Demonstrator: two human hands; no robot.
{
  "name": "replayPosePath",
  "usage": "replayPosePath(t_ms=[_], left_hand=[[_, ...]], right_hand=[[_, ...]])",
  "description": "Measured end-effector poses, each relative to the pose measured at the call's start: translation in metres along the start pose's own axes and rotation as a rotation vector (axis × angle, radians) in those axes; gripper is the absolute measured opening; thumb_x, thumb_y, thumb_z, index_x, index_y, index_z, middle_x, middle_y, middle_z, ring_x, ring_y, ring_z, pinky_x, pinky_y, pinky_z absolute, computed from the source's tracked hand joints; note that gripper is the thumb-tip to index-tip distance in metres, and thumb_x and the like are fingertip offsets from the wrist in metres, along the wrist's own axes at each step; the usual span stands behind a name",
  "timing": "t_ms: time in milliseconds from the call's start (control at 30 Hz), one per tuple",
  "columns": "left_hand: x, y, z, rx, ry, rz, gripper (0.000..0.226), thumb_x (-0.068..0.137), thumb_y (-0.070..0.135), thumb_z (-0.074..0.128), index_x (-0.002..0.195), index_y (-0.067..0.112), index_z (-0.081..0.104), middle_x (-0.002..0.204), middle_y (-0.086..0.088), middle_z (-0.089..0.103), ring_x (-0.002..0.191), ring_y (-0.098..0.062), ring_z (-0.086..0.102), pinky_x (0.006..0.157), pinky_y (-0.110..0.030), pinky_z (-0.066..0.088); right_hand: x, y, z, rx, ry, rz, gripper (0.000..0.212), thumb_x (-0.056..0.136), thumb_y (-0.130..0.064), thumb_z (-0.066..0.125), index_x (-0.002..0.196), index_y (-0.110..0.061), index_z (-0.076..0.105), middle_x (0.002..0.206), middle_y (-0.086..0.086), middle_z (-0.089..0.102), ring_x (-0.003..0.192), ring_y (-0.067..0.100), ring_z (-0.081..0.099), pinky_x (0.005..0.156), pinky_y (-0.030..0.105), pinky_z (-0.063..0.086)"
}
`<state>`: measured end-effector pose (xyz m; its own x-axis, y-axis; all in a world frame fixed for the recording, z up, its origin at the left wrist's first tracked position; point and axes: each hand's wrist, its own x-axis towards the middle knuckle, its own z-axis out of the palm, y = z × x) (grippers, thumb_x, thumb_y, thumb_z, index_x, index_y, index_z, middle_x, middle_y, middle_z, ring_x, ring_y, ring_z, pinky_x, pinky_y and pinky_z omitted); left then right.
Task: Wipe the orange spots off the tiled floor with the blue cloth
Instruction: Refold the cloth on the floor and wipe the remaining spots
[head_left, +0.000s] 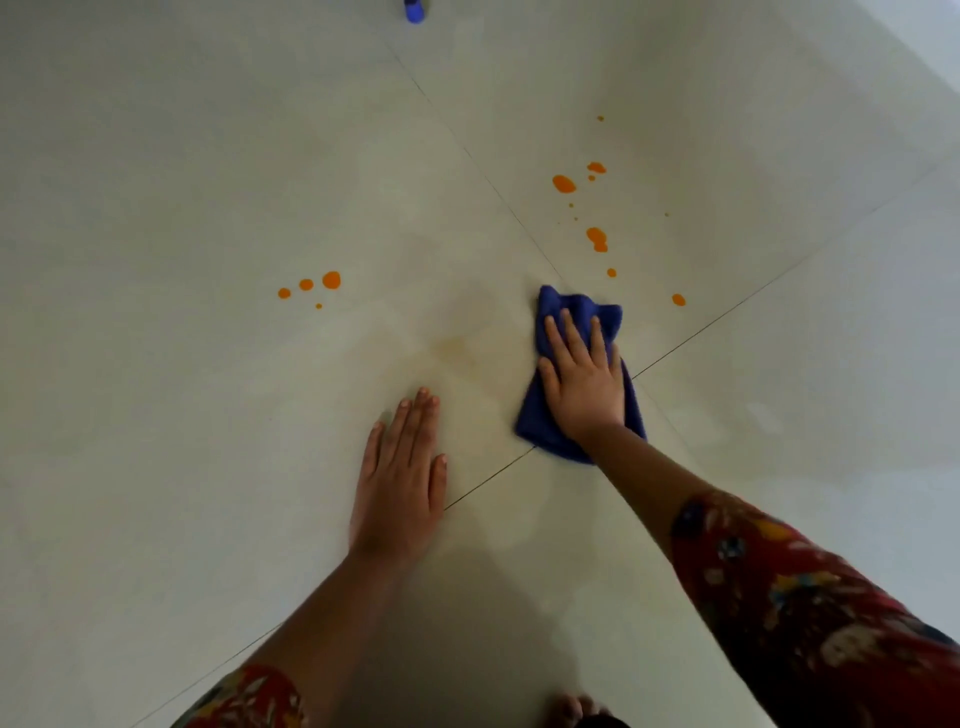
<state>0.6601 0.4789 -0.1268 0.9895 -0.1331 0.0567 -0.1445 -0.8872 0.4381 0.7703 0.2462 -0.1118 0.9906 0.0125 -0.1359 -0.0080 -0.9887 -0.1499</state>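
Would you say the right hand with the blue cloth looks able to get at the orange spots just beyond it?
Probably yes. The right hand lies flat on the blue cloth, and the nearest orange spots sit just beyond its far edge on bare tiled floor, with nothing between.

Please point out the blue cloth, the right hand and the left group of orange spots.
cloth (535, 415): head view, its lower left corner.
right hand (584, 382): head view, the back of the hand.
left spots (331, 279): head view, the largest spot.
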Motion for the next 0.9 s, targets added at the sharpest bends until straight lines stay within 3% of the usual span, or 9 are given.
replayPosePath(t_ms=[33, 200, 333, 400, 467, 567, 600, 767, 900], left_hand=[[0.001, 0.0, 0.0, -0.024, 0.004, -0.003, 0.058, 0.097, 0.027, 0.033, 0.152, 0.012, 0.024, 0.16, -0.002, 0.022, 0.147, -0.016, 0.019, 0.118, -0.04, 0.02], [0.012, -0.019, -0.017, -0.228, 0.176, -0.142, 0.051, 0.092, 0.019, 0.046, 0.142, 0.01, 0.044, 0.15, -0.007, 0.042, 0.139, -0.022, 0.037, 0.115, -0.038, 0.027], [0.04, -0.074, -0.044, -0.137, 0.318, -0.294, 0.047, 0.089, 0.019, 0.045, 0.134, 0.007, 0.051, 0.144, -0.012, 0.048, 0.133, -0.032, 0.043, 0.111, -0.047, 0.033], [0.059, -0.103, -0.057, -0.057, 0.316, -0.393, 0.05, 0.088, 0.018, 0.045, 0.137, 0.007, 0.046, 0.148, -0.011, 0.043, 0.137, -0.032, 0.038, 0.115, -0.046, 0.027], [0.07, -0.123, -0.065, 0.001, 0.309, -0.505, 0.052, 0.091, 0.017, 0.046, 0.142, 0.01, 0.041, 0.153, -0.006, 0.037, 0.142, -0.027, 0.03, 0.117, -0.044, 0.019], [0.078, -0.145, -0.066, 0.033, 0.314, -0.64, 0.054, 0.094, 0.021, 0.045, 0.147, 0.014, 0.034, 0.157, -0.001, 0.029, 0.146, -0.021, 0.022, 0.119, -0.042, 0.011], [0.077, -0.147, -0.065, 0.036, 0.312, -0.657, 0.055, 0.094, 0.022, 0.044, 0.147, 0.016, 0.033, 0.158, 0.0, 0.027, 0.147, -0.02, 0.02, 0.12, -0.042, 0.009], [0.077, -0.151, -0.06, 0.024, 0.312, -0.67, 0.053, 0.095, 0.022, 0.041, 0.148, 0.02, 0.034, 0.159, 0.001, 0.025, 0.147, -0.018, 0.018, 0.119, -0.04, 0.007], [0.078, -0.153, -0.062, -0.044, 0.431, -0.652, 0.056, 0.093, 0.019, 0.034, 0.148, 0.014, 0.033, 0.155, -0.003, 0.034, 0.143, -0.021, 0.03, 0.119, -0.04, 0.014]], right_hand=[[0.0, -0.018, 0.002, -0.008, -0.001, -0.03, 0.057, 0.101, -0.047, 0.022, 0.155, -0.031, 0.01, 0.163, -0.007, 0.008, 0.15, 0.029, -0.001, 0.119, 0.054, 0.013], [-0.05, -0.032, 0.017, -0.105, -0.151, -0.744, 0.054, 0.102, -0.047, 0.022, 0.154, -0.033, 0.013, 0.162, -0.009, 0.013, 0.15, 0.026, 0.0, 0.12, 0.047, 0.002], [0.008, -0.027, 0.008, -0.021, -0.013, -0.213, 0.057, 0.1, -0.05, 0.017, 0.154, -0.035, 0.013, 0.162, -0.01, 0.01, 0.15, 0.026, -0.001, 0.118, 0.054, 0.013], [0.027, -0.06, 0.01, -0.001, 0.009, -0.114, 0.059, 0.098, -0.051, 0.016, 0.154, -0.034, 0.014, 0.162, -0.008, 0.011, 0.15, 0.029, -0.001, 0.118, 0.055, 0.013], [0.014, -0.089, 0.018, -0.036, 0.014, -0.332, 0.058, 0.097, -0.049, 0.022, 0.153, -0.031, 0.023, 0.161, -0.005, 0.02, 0.149, 0.034, 0.009, 0.116, 0.057, 0.018], [-0.006, -0.083, 0.023, -0.138, -0.104, -0.855, 0.055, 0.101, -0.045, 0.029, 0.153, -0.033, 0.018, 0.162, -0.008, 0.016, 0.15, 0.03, 0.004, 0.119, 0.05, 0.006], [0.005, -0.076, 0.02, -0.148, -0.107, -0.89, 0.055, 0.101, -0.045, 0.029, 0.153, -0.033, 0.017, 0.162, -0.008, 0.015, 0.15, 0.029, 0.003, 0.119, 0.049, 0.005], [0.12, -0.12, 0.009, -0.057, 0.03, -0.274, 0.064, 0.094, -0.053, 0.007, 0.154, -0.033, 0.015, 0.162, -0.009, 0.014, 0.15, 0.03, 0.004, 0.117, 0.054, 0.015], [0.166, -0.235, 0.015, -0.018, 0.0, -0.49, 0.066, 0.09, -0.049, 0.006, 0.152, -0.034, 0.024, 0.158, -0.01, 0.028, 0.149, 0.029, 0.016, 0.114, 0.051, 0.021]])
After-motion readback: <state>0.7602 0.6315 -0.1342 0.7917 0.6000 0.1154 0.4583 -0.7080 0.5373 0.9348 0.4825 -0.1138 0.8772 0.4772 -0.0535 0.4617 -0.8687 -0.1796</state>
